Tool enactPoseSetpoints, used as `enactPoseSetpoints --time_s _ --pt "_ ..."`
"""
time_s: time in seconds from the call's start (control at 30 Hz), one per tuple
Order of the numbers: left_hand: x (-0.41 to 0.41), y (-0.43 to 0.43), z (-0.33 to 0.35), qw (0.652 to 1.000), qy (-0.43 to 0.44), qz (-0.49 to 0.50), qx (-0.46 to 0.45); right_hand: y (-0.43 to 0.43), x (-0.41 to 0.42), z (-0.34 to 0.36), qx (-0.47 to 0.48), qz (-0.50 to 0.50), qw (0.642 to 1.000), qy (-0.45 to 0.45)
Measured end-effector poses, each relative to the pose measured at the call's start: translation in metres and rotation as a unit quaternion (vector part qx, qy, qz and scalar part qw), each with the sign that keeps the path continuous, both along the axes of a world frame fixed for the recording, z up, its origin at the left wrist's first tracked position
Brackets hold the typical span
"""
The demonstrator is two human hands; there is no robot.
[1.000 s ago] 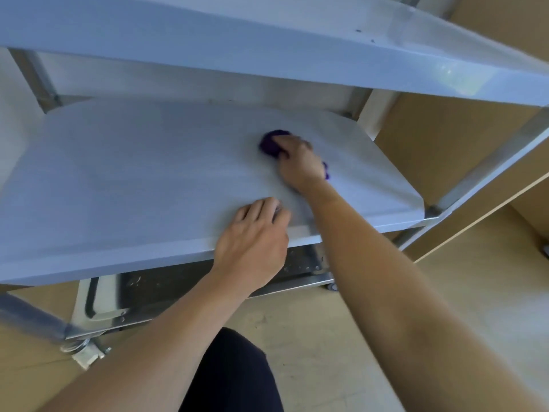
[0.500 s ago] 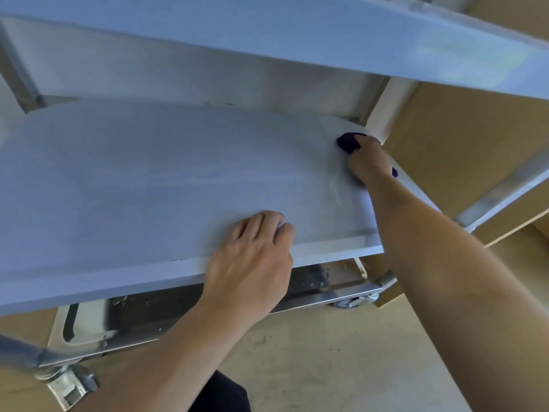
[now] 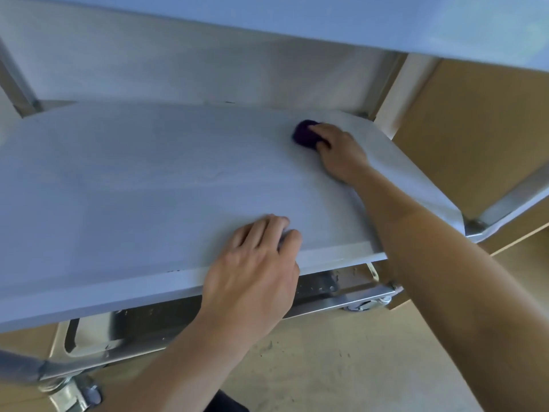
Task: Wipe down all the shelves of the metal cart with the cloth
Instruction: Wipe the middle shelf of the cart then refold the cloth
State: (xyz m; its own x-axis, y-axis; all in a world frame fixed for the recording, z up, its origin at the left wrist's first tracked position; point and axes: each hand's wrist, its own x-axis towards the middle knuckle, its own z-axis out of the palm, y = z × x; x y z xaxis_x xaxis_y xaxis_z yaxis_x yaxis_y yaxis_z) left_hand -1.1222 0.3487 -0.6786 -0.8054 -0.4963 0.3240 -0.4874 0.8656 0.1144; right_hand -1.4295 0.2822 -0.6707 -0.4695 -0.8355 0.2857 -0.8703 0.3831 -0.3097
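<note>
Near the far right corner of the middle shelf, the right hand grips the bunched purple cloth against the metal. The left hand rests relaxed on the front edge, holding nothing. This shelf's wipe seems underway; the next stroke likely calls for a sweep leftward.

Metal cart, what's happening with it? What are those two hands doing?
A person is cleaning the metal cart. Their right hand grips a bunched purple cloth and presses it on the middle shelf, near its far right corner. Their left hand rests on the front edge of the same shelf and holds nothing. The top shelf is just above, and the bottom shelf shows underneath.
</note>
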Motion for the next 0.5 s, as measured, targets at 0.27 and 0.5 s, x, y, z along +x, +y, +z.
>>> enactPoseSetpoints --time_s 0.27,0.5 --pt "0.000 -0.001 -0.002 1.000 0.006 -0.016 -0.004 -0.022 -0.054 0.012 0.034 -0.207 0.976 -0.054" --pt "0.005 -0.003 -0.001 1.000 -0.011 -0.010 -0.002 -0.077 0.039 0.013 0.038 0.070 0.996 -0.027"
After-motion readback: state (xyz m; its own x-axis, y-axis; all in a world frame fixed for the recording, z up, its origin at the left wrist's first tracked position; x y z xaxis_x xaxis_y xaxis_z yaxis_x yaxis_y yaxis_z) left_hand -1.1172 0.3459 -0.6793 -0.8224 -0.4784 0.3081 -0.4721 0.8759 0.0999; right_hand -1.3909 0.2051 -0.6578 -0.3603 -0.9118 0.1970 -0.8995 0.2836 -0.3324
